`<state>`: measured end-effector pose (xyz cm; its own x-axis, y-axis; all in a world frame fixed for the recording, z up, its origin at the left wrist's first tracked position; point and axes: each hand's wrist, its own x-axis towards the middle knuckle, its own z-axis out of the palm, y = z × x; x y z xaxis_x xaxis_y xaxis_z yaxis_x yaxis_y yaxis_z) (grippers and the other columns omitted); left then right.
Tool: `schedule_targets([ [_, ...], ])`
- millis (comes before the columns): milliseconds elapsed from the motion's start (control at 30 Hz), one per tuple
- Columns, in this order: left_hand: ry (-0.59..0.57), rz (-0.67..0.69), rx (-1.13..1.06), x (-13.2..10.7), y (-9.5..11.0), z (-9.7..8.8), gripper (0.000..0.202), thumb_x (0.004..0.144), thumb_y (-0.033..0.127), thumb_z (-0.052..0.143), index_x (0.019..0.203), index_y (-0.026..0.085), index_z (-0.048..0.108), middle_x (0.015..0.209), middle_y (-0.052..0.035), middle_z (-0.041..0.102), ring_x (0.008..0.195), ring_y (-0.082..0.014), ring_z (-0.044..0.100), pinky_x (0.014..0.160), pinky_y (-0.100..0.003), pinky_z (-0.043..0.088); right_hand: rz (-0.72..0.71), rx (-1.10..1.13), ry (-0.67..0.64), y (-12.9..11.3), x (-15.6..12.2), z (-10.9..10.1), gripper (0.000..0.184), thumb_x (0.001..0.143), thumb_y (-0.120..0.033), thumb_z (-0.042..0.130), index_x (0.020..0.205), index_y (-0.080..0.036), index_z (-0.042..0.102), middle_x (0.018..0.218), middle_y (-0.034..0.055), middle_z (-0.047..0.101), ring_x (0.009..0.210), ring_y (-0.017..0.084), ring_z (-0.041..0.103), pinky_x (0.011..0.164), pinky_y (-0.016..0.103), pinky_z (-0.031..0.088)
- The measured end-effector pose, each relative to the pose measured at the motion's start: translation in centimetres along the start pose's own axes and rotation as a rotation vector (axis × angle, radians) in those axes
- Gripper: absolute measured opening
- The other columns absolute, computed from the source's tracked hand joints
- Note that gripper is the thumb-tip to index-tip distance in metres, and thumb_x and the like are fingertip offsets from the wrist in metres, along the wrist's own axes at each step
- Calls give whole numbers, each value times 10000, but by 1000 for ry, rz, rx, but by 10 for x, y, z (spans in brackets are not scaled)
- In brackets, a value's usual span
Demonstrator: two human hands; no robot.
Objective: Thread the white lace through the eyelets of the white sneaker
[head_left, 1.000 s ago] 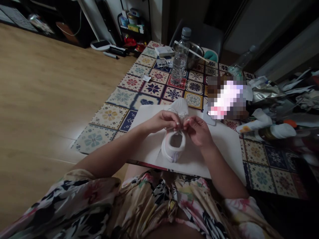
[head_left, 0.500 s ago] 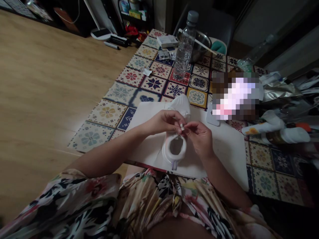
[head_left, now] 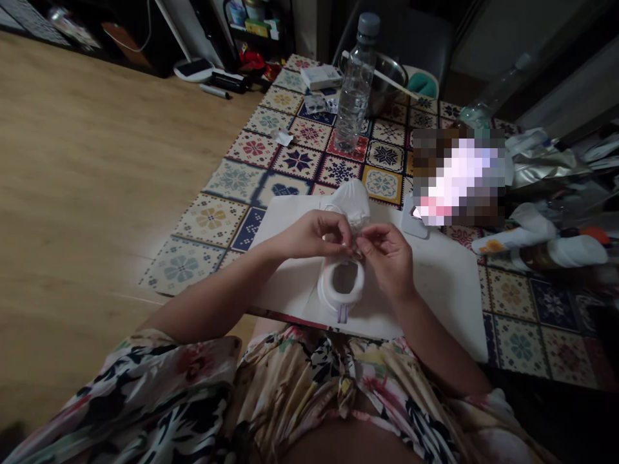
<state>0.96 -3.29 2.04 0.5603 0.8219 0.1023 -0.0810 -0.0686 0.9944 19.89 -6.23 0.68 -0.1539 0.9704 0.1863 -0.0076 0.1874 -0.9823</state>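
Note:
A white shoe [head_left: 351, 195] lies on a white sheet, its toe pointing away from me and its round ankle opening towards me. Over the tongue and lacing, my left hand [head_left: 323, 233] pinches a white shoelace [head_left: 356, 252] between thumb and index finger. From the other side my right hand [head_left: 391, 259] has its thumb and index finger closed on the lace too. The fingertips of both hands are close together, just above the opening. My fingers partly cover the lacing, so the exact shape of the lace is hard to make out.
The white sheet [head_left: 445, 290] rests on a table with a patterned tablecloth [head_left: 207, 216]. Beyond the shoe stand a clear plastic bottle [head_left: 355, 90] and a metal bowl [head_left: 389, 80]. A blurred-out bright patch, white tubes [head_left: 515, 238] and assorted clutter are on the right.
Both hands have come slightly apart at the fingertips. The small pale bundle of lace held up between them has lowered to a thinner strand near the shoe. The view has shifted slightly.

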Motion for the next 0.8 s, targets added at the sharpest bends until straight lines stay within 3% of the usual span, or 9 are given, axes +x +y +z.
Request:
schedule_targets([
  [100, 38, -6, -40, 1, -1, 0, 310, 636, 336, 874, 690, 115, 662, 662, -22, 681, 619, -78, 614, 603, -180, 488, -119, -192, -128, -5, 1, -6, 134, 827, -296, 721, 946, -251, 677, 950, 34, 676, 882, 175, 637, 803, 330, 528],
  [233, 43, -21, -40, 2, 0, -3, 285, 635, 324, 878, 741, 113, 719, 693, -37, 709, 652, -95, 643, 642, -195, 518, -194, -343, -137, -8, 1, -10, 39, 821, -261, 707, 848, -244, 684, 918, 36, 665, 898, 194, 619, 833, 346, 504],
  [333, 30, -34, -53, 3, 1, -4, 278, 628, 336, 883, 731, 122, 740, 699, -51, 730, 660, -107, 660, 652, -206, 534, -103, -289, -159, -5, 1, -10, 79, 835, -316, 692, 812, -240, 689, 908, 39, 657, 932, 206, 612, 877, 359, 482],
  [433, 29, -55, -105, 3, 0, -4, 301, 608, 352, 897, 719, 121, 739, 680, -45, 730, 639, -103, 658, 652, -209, 541, 48, -133, -263, -2, 2, -11, 144, 843, -373, 671, 857, -232, 695, 945, 40, 643, 957, 204, 613, 897, 359, 473],
  [500, 32, -63, -140, 4, -1, -3, 313, 599, 356, 904, 714, 118, 735, 666, -38, 727, 627, -98, 655, 652, -208, 542, 74, -95, -300, -2, 2, -11, 139, 820, -355, 686, 870, -226, 683, 934, 32, 629, 932, 194, 608, 883, 350, 474],
  [633, 38, -57, -174, 4, -3, -1, 318, 599, 364, 906, 707, 119, 733, 657, -32, 725, 626, -95, 659, 658, -206, 544, -111, -250, -179, -4, -1, -7, 119, 790, -272, 727, 817, -232, 619, 851, 6, 601, 832, 173, 584, 796, 317, 474],
  [800, 59, -79, -145, 5, -7, -2, 376, 565, 426, 913, 691, 120, 734, 655, -34, 720, 622, -98, 647, 659, -213, 540, -429, -470, -129, -4, -6, -5, 107, 879, -192, 649, 951, -271, 647, 930, 31, 679, 882, 188, 628, 834, 340, 493],
])
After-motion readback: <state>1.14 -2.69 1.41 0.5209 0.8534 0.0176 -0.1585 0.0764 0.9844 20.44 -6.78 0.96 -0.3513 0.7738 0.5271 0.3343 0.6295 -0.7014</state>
